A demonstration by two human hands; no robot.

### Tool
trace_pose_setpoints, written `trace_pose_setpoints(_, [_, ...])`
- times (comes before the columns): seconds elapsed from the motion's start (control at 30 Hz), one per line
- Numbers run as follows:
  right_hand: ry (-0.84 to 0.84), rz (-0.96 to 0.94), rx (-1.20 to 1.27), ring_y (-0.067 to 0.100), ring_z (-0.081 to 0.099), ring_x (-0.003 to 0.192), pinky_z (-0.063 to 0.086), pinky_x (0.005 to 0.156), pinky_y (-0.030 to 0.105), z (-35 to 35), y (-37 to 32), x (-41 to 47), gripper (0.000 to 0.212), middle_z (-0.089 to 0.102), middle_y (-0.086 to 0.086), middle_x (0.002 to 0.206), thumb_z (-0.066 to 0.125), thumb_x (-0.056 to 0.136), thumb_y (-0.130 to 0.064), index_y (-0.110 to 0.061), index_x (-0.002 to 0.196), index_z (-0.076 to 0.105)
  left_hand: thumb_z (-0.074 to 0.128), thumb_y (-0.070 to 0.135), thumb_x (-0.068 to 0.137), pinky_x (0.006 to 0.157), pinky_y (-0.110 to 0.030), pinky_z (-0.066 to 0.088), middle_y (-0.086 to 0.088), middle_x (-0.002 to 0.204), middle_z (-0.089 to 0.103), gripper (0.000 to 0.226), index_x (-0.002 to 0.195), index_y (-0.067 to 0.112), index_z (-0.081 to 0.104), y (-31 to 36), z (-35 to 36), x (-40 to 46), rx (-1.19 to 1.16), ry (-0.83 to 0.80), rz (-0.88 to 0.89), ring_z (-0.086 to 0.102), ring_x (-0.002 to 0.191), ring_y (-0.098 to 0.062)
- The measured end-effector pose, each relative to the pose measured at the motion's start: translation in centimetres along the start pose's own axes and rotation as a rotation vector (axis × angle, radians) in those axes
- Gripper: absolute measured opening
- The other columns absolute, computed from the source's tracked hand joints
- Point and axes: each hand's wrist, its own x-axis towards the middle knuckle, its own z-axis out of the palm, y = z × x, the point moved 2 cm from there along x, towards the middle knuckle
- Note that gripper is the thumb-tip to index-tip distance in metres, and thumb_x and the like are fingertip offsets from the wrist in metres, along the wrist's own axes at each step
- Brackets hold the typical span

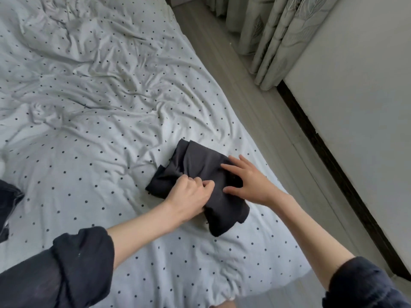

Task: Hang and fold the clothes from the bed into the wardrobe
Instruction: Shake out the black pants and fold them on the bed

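A head-worn camera looked down at a bed (pixel 93 112) covered in a wrinkled white sheet with small dark dots. Near the bed's right edge, toward the near end, lay a dark garment (pixel 195 161) folded into a compact, slightly uneven bundle. Both of the person's hands were on it.

The left hand (pixel 189 194) came in from the near left. Its fingers were curled and pinched a fold of the garment at the bundle's middle, with the knuckles raised. The right hand (pixel 246 178) came in from the near right. Its fingers were straight and spread, lying flat on the right part of the bundle, with nothing gripped.

Both forearms were bare, with dark sleeves (pixel 82 261) pushed up near the elbows.

At the far left edge of the view, more dark cloth (pixel 9 203) lay on the sheet, cut off by the frame, well apart from the bundle.

To the right of the bed ran a strip of pale wood-look floor (pixel 262 103). Beyond it, pale patterned curtains (pixel 278 34) hung at the far right, and a plain white surface (pixel 360 90) with a dark strip along its base filled the right side.
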Motion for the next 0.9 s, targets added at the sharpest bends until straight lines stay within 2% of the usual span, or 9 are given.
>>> trace_pose_setpoints(0.13, [0.011, 0.007, -0.178, 0.020, -0.003, 0.147, 0.001, 0.118, 0.048, 4.6, -1.3, -2.5, 0.068, 0.006, -0.002, 0.159, 0.049, 0.091, -0.053, -0.026, 0.149, 0.025, 0.081, 0.063, 0.036, 0.042, -0.025, 0.034, -0.003, 0.071, 0.055, 0.073, 0.087, 0.013, 0.065, 0.4, 1.2, -1.8, -0.082, -0.130, -0.006, 0.054, 0.055, -0.017])
trace_pose_setpoints(0.23, [0.097, 0.003, -0.213, 0.026, -0.006, 0.146, 0.007, 0.116, 0.056, 7.2, -1.0, -3.4, 0.082, 0.000, 0.003, 0.159, 0.056, 0.085, -0.056, -0.023, 0.150, 0.019, 0.074, 0.050, 0.071, 0.054, -0.032, 0.043, -0.007, 0.101, 0.055, 0.064, 0.120, 0.013, 0.055, -1.4, 1.7, -2.6, -0.123, -0.221, 0.078, 0.059, 0.082, -0.022])
trace_pose_setpoints(0.33, [0.080, 0.105, -0.242, 0.027, -0.020, 0.144, -0.001, 0.116, 0.055, 7.4, -0.7, -2.4, 0.109, -0.019, 0.004, 0.157, 0.063, 0.073, -0.066, -0.026, 0.151, 0.000, 0.091, 0.029, 0.046, 0.049, -0.027, 0.043, -0.003, 0.092, 0.059, 0.068, 0.106, 0.017, 0.064, -2.5, 1.3, -2.3, -0.065, -0.130, 0.121, 0.058, 0.071, -0.017])
trace_pose_setpoints(0.4, [0.053, 0.190, -0.296, 0.030, -0.026, 0.141, -0.006, 0.112, 0.058, 7.2, -1.1, -1.5, 0.123, -0.027, 0.005, 0.154, 0.063, 0.064, -0.074, -0.027, 0.150, -0.011, 0.090, 0.028, 0.043, 0.072, -0.031, 0.050, -0.009, 0.117, 0.059, 0.085, 0.120, 0.013, 0.058, -2.8, 1.2, -1.5, 0.039, -0.097, 0.121, 0.060, 0.095, -0.023])
trace_pose_setpoints(0.47, [0.058, 0.248, -0.346, 0.034, -0.026, 0.141, -0.009, 0.109, 0.063, 7.7, -1.6, -0.7, 0.128, -0.027, 0.008, 0.154, 0.063, 0.061, -0.076, -0.025, 0.149, -0.014, 0.080, 0.041, 0.065, 0.112, -0.043, 0.025, -0.018, 0.155, 0.016, 0.110, 0.148, 0.007, 0.017, -3.1, 2.2, -0.4, 0.156, -0.131, 0.117, 0.024, 0.140, -0.033])
trace_pose_setpoints(0.5, [0.066, 0.267, -0.354, 0.035, -0.025, 0.141, -0.010, 0.108, 0.064, 8.1, -1.8, -0.5, 0.129, -0.026, 0.009, 0.155, 0.064, 0.061, -0.076, -0.024, 0.149, -0.015, 0.075, 0.047, 0.070, 0.116, -0.049, 0.006, -0.018, 0.157, -0.009, 0.120, 0.149, 0.009, -0.006, -3.2, 2.6, 0.3, 0.192, -0.230, 0.108, -0.002, 0.145, -0.034])
trace_pose_setpoints(0.57, [0.077, 0.302, -0.338, 0.036, -0.026, 0.140, -0.007, 0.108, 0.065, 9.1, -1.8, -0.2, 0.130, -0.026, 0.009, 0.154, 0.066, 0.062, -0.072, -0.023, 0.149, -0.017, 0.075, 0.055, 0.066, 0.112, -0.056, -0.009, -0.018, 0.151, -0.029, 0.134, 0.144, 0.015, -0.025, -3.6, 3.1, 1.8, 0.196, -0.323, 0.102, -0.024, 0.141, -0.035])
trace_pose_setpoints(0.67, [0.067, 0.337, -0.277, 0.035, -0.028, 0.140, 0.001, 0.109, 0.066, 10.2, -1.1, 0.7, 0.129, -0.030, 0.007, 0.153, 0.070, 0.064, -0.066, -0.024, 0.148, -0.019, 0.078, 0.059, 0.060, 0.111, -0.057, -0.007, -0.017, 0.149, -0.034, 0.141, 0.141, 0.023, -0.032, -3.5, 4.6, 3.1, 0.121, -0.377, 0.103, -0.029, 0.139, -0.033])
trace_pose_setpoints(0.9, [0.137, 0.328, -0.170, 0.031, -0.017, 0.144, 0.022, 0.108, 0.057, 10.5, 1.7, 4.6, 0.117, -0.019, 0.007, 0.156, 0.073, 0.066, -0.053, -0.026, 0.149, -0.005, 0.074, 0.048, 0.067, 0.116, -0.048, 0.004, -0.013, 0.154, -0.024, 0.127, 0.146, 0.025, -0.022, -4.2, 8.3, 4.9, -0.015, -0.354, 0.016, -0.022, 0.143, -0.028])
